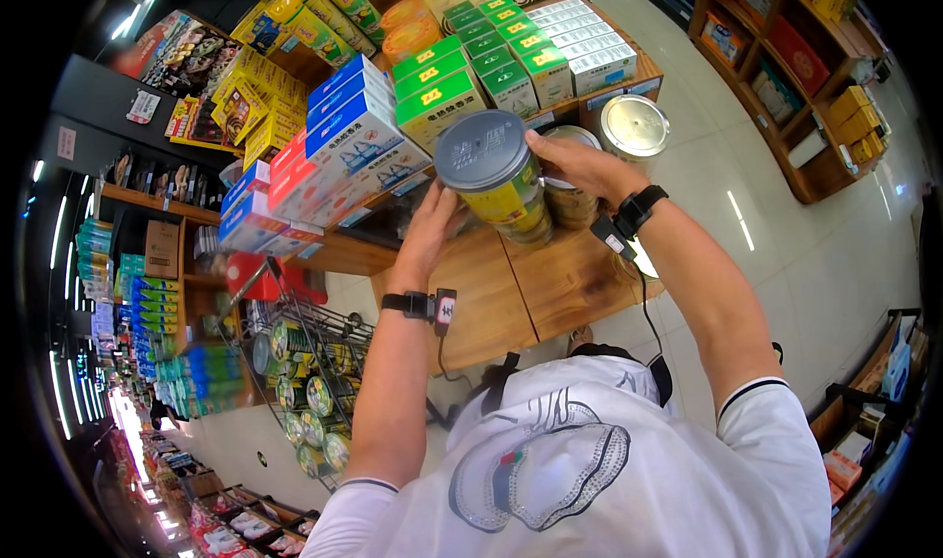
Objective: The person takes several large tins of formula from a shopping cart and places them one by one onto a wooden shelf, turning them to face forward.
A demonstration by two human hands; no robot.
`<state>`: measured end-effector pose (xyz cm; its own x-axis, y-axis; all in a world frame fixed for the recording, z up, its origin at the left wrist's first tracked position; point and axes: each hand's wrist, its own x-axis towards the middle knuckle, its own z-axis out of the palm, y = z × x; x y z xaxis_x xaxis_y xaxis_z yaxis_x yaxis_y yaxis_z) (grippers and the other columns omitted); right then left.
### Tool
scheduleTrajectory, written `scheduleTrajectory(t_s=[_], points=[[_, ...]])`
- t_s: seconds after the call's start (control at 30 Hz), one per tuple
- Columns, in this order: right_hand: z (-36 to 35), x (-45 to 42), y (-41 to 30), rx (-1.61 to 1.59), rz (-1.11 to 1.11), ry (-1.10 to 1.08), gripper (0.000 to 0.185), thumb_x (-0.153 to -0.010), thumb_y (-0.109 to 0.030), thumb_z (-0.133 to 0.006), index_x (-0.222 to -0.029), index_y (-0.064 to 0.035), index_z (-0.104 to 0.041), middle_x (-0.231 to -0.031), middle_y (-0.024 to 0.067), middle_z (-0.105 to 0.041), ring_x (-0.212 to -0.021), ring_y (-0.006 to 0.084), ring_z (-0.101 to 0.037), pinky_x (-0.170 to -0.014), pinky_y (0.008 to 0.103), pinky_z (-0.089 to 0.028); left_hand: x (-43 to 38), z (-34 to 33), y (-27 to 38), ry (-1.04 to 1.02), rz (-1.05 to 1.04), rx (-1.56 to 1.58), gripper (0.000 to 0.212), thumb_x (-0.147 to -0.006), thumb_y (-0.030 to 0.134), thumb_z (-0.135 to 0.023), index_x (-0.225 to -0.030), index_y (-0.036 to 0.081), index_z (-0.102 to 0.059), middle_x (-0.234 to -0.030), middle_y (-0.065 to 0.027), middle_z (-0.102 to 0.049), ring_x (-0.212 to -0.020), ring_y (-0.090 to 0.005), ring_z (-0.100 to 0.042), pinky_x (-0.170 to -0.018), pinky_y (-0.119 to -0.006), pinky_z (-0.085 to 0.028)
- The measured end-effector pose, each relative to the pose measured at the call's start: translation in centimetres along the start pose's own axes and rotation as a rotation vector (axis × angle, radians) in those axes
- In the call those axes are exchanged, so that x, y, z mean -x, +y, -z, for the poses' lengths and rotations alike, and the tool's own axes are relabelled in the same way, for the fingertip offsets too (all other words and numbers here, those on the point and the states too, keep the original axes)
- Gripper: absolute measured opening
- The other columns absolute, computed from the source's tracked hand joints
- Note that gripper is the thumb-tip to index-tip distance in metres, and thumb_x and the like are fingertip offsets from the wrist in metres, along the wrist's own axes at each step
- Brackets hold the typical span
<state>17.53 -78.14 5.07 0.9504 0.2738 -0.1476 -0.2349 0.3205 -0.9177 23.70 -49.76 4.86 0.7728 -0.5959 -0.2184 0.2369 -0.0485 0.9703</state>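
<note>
Both of my hands are around a round canister (pixel 508 201) with a grey plastic lid and a yellow-and-green label. My left hand (pixel 429 223) is against its left side, and the fingers of my right hand (pixel 589 164) press near the lid's right edge. The canister is upright, slightly tilted, above a low wooden shelf (pixel 479 296); whether its base rests on anything is unclear. Just beyond my right hand is a tin with a silver lid (pixel 635 125). Another tin (pixel 571 206) stands close against the canister's right side, partly covered by my right hand.
Green boxes (pixel 442 97), blue-and-white boxes (pixel 353 127) and white boxes (pixel 600 61) line the upper wooden display. At left, a wire cart (pixel 317 329) holds several round tins. A wooden shelf unit (pixel 803 64) stands across the tiled floor (pixel 722 212). Cables hang from both wristbands.
</note>
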Motion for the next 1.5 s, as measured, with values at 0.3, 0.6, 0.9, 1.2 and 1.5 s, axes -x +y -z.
scheduleTrajectory(t_s=[0.3, 0.6, 0.9, 1.2, 1.5], points=[[-0.5, -0.8, 1.2, -0.102, 0.071, 0.002, 0.064, -0.106, -0.045, -0.053, -0.149, 0.0031, -0.046, -0.149, 0.011, -0.053, -0.135, 0.0192, -0.049, -0.117, 0.0336, -0.036, -1.0, 0.9, -2.6, 0.033, -0.011, 0.219, 0.067, -0.105, 0.055, -0.046, -0.155, 0.011, -0.037, -0.158, -0.0059, -0.04, -0.142, -0.0252, -0.04, -0.119, -0.044, -0.031], [0.9, -2.2, 3.6, -0.198, 0.074, -0.018, 0.065, -0.105, -0.041, -0.058, -0.149, 0.0042, -0.044, -0.148, 0.0123, -0.052, -0.135, 0.0194, -0.049, -0.116, 0.0339, -0.037, -1.2, 0.7, -3.8, 0.013, -0.026, 0.277, 0.071, -0.103, 0.058, -0.051, -0.155, 0.011, -0.038, -0.157, -0.0052, -0.041, -0.143, -0.0247, -0.037, -0.12, -0.045, -0.028], [1.3, -2.6, 3.5, -0.196, 0.081, -0.073, 0.068, -0.105, -0.044, -0.055, -0.154, 0.0007, -0.038, -0.155, 0.011, -0.045, -0.144, 0.0207, -0.038, -0.122, 0.0364, -0.025, -1.5, 0.1, -3.9, 0.039, -0.059, 0.315, 0.069, -0.103, 0.054, -0.055, -0.154, 0.012, -0.038, -0.157, -0.0048, -0.04, -0.143, -0.0248, -0.036, -0.12, -0.045, -0.027], [2.3, -3.7, 5.1, -0.159, 0.088, -0.028, 0.067, -0.105, -0.044, -0.055, -0.154, -0.0003, -0.04, -0.155, 0.0097, -0.046, -0.144, 0.0203, -0.039, -0.123, 0.0357, -0.024, -1.3, -0.1, -3.1, 0.093, 0.028, 0.242, 0.073, -0.099, 0.056, -0.059, -0.155, 0.015, -0.037, -0.156, -0.0083, -0.039, -0.144, -0.0266, -0.035, -0.116, -0.058, -0.028], [1.5, -2.8, 4.3, -0.138, 0.048, 0.055, 0.06, -0.102, -0.045, -0.056, -0.144, -0.0027, -0.053, -0.144, 0.0063, -0.056, -0.135, 0.0173, -0.047, -0.119, 0.0358, -0.03, -1.3, -0.8, -3.3, 0.118, 0.054, 0.226, 0.077, -0.099, 0.059, -0.056, -0.156, 0.011, -0.034, -0.161, -0.0123, -0.032, -0.15, -0.0303, -0.028, -0.114, -0.062, -0.031]])
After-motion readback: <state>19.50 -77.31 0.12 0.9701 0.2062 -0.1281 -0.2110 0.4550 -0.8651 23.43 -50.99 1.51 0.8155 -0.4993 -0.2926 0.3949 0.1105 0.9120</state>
